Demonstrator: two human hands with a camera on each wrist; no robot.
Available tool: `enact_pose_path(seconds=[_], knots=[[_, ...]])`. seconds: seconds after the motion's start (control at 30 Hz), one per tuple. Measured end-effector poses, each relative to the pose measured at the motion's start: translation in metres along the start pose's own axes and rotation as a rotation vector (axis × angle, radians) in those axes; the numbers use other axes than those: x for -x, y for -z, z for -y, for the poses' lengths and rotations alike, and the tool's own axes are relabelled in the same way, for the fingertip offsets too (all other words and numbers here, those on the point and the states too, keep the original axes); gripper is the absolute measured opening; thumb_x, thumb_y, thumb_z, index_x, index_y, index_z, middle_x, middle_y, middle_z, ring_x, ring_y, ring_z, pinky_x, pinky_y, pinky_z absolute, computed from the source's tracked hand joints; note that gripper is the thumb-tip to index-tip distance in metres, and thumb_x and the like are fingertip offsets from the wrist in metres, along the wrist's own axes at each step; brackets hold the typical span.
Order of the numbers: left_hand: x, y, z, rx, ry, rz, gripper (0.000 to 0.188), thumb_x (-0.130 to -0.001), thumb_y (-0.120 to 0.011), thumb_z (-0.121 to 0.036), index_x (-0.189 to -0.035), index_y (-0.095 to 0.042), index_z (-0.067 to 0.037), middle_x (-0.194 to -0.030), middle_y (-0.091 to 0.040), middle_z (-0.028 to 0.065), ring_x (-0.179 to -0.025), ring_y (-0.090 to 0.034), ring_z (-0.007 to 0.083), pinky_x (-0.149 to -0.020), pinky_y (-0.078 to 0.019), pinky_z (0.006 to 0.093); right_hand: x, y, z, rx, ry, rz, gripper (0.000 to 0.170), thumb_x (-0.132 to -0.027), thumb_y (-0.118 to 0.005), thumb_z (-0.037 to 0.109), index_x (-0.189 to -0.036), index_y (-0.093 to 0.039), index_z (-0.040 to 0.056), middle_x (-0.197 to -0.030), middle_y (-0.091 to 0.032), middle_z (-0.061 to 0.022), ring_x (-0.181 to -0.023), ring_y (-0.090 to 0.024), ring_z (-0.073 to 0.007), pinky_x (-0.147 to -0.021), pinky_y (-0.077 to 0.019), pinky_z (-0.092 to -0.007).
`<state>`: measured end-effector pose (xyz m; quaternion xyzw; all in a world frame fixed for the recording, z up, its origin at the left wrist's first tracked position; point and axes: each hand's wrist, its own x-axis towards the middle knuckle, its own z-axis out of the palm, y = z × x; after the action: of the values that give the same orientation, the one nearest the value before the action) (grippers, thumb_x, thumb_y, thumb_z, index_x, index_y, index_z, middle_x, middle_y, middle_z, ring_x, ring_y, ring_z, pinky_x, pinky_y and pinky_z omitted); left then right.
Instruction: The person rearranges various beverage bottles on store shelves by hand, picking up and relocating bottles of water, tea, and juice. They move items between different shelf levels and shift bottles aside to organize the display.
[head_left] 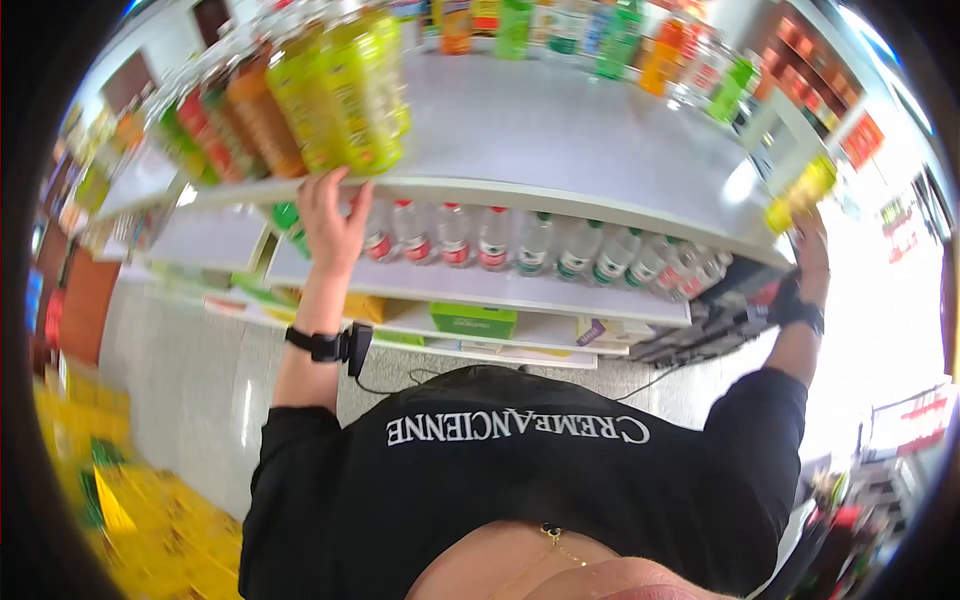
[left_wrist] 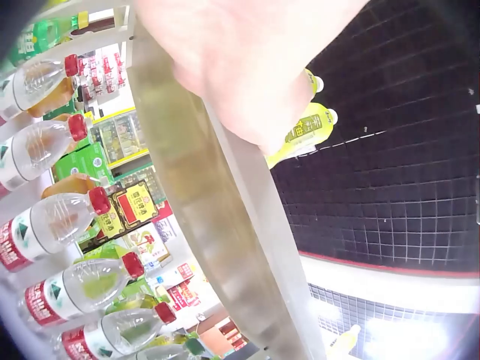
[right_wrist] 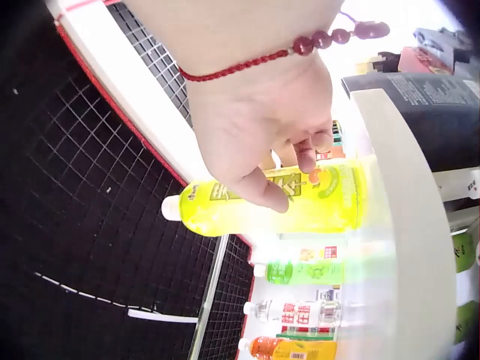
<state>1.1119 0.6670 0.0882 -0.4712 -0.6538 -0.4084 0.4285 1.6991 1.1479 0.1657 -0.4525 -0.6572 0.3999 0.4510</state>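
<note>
1. Holding one lone yellow bottle (right_wrist: 311,206) in the right hand (right_wrist: 262,127), thumb and fingers curled round its middle, at the right end of the upper shelf (head_left: 560,130).
2. Filled with yellow liquid and closed with a white cap, base toward the upper shelf – impossible to tell whether touching it.
3. Reaching to the front edge of the upper shelf with the left hand (head_left: 335,220), fingers extended and thumb spread apart; too blurred to tell any contact with the bottles just beside it.
4. Grouped on the left part of the upper shelf: yellow bottles (head_left: 340,100), next to brown, red and green bottles (head_left: 265,110), too smeared to count.
5. Lined up below the upper shelf, clear inside: five red-capped bottles (left_wrist: 82,289) in the left wrist view, partly hidden by the hand in the head view; four green-capped bottles (head_left: 580,250) in the head view.
6. Standing on the upper shelf beyond the right hand, counted from the right wrist: one green bottle (right_wrist: 300,271), one clear bottle (right_wrist: 270,311), one orange bottle (right_wrist: 289,349).
7. Shown only from the right wrist: a red bracelet (right_wrist: 240,71) – and only from the head: a lettered black shirt (head_left: 520,480), in front of the upper shelf.
</note>
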Motion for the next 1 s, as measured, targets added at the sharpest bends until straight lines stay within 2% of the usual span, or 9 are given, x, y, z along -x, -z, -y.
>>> enact_pose_path(seconds=[0.03,0.13,0.2,0.23,0.3,0.47,0.7,0.87,1.0], knots=[[0.0,0.003,-0.002,0.001,-0.007,0.008,0.032,-0.08,-0.072,-0.019,-0.105,-0.061,-0.005,-0.102,-0.058,0.0121,-0.098,-0.052,0.0326,-0.087,-0.0407,0.0421,0.01,-0.005,0.01,0.042,-0.004,-0.001,0.061,-0.083,-0.065,0.025,-0.139,-0.044,0.0166,-0.122,-0.059,0.0035,-0.11,-0.049,-0.01,-0.086,-0.0285,-0.0357],[0.004,0.011,-0.005,0.05,0.011,0.033,0.03,-0.079,-0.072,-0.015,-0.105,-0.061,-0.006,-0.102,-0.057,0.0099,-0.1,-0.052,0.032,-0.088,-0.0401,0.0408,0.003,-0.001,0.01,-0.03,0.013,0.081,0.049,-0.083,-0.067,0.023,-0.127,-0.052,0.0088,-0.093,-0.059,0.0055,-0.078,-0.049,-0.0034,-0.069,-0.0339,-0.0216],[0.005,0.016,-0.004,0.046,0.033,0.053,0.031,-0.079,-0.071,-0.014,-0.106,-0.061,-0.007,-0.103,-0.056,0.0097,-0.102,-0.051,0.0321,-0.088,-0.04,0.0412,-0.033,0.021,-0.003,0.045,-0.1,0.147,0.053,-0.08,-0.07,0.014,-0.129,-0.051,0.0089,-0.087,-0.058,0.006,-0.062,-0.045,0.0006,-0.052,-0.0311,-0.0171],[0.006,0.016,-0.002,0.072,0.034,0.079,0.031,-0.079,-0.071,-0.013,-0.108,-0.06,-0.007,-0.105,-0.056,0.01,-0.102,-0.05,0.0324,-0.089,-0.0401,0.0417,-0.03,0.008,0.005,0.047,-0.094,0.172,0.053,-0.08,-0.07,0.014,-0.129,-0.051,0.0089,-0.087,-0.058,0.006,-0.062,-0.045,0.0006,-0.052,-0.0311,-0.0171],[0.007,0.017,-0.001,0.115,0.03,0.101,0.034,-0.079,-0.07,-0.012,-0.11,-0.059,-0.007,-0.11,-0.054,0.0109,-0.105,-0.049,0.0332,-0.091,-0.0405,0.0427,-0.004,-0.026,0.039,0.131,-0.041,0.122,0.039,-0.08,-0.072,0.013,-0.115,-0.056,0.0089,-0.072,-0.05,0.0094,-0.045,-0.029,0.0031,-0.039,-0.0184,-0.0153],[0.005,0.021,0.0,0.155,0.054,0.125,0.034,-0.078,-0.071,-0.011,-0.11,-0.059,-0.007,-0.109,-0.054,0.0103,-0.106,-0.048,0.0329,-0.091,-0.0414,0.0418,-0.001,-0.123,0.073,0.238,0.101,0.32,0.022,-0.082,-0.07,0.018,-0.097,-0.056,0.0097,-0.067,-0.05,0.0064,-0.044,-0.035,-0.0006,-0.038,-0.0237,-0.0182],[0.006,0.024,0.007,0.228,0.092,0.184,0.034,-0.079,-0.069,-0.009,-0.112,-0.061,-0.009,-0.11,-0.055,0.0082,-0.106,-0.049,0.0299,-0.093,-0.0386,0.04,0.065,-0.355,0.17,-0.007,0.338,0.61,0.023,-0.08,-0.073,0.019,-0.094,-0.064,0.0038,-0.072,-0.062,-0.0007,-0.049,-0.05,-0.0067,-0.042,-0.037,-0.0209],[0.006,0.026,0.01,0.239,0.075,0.192,0.036,-0.078,-0.069,-0.007,-0.113,-0.061,-0.009,-0.11,-0.055,0.0081,-0.105,-0.049,0.0298,-0.092,-0.0396,0.0392,0.079,-0.479,0.207,-0.001,0.296,0.785,0.032,-0.076,-0.078,0.027,-0.094,-0.066,0.0035,-0.077,-0.066,-0.0035,-0.053,-0.057,-0.0093,-0.047,-0.0455,-0.0221],[0.006,0.03,0.01,0.271,0.089,0.211,0.039,-0.076,-0.07,-0.006,-0.114,-0.06,-0.009,-0.11,-0.054,0.0088,-0.105,-0.049,0.0299,-0.092,-0.0395,0.039,0.09,-0.531,0.22,-0.019,0.274,0.857,0.034,-0.076,-0.079,0.025,-0.096,-0.066,-0.0001,-0.08,-0.068,-0.0079,-0.057,-0.063,-0.014,-0.05,-0.0513,-0.0246]])
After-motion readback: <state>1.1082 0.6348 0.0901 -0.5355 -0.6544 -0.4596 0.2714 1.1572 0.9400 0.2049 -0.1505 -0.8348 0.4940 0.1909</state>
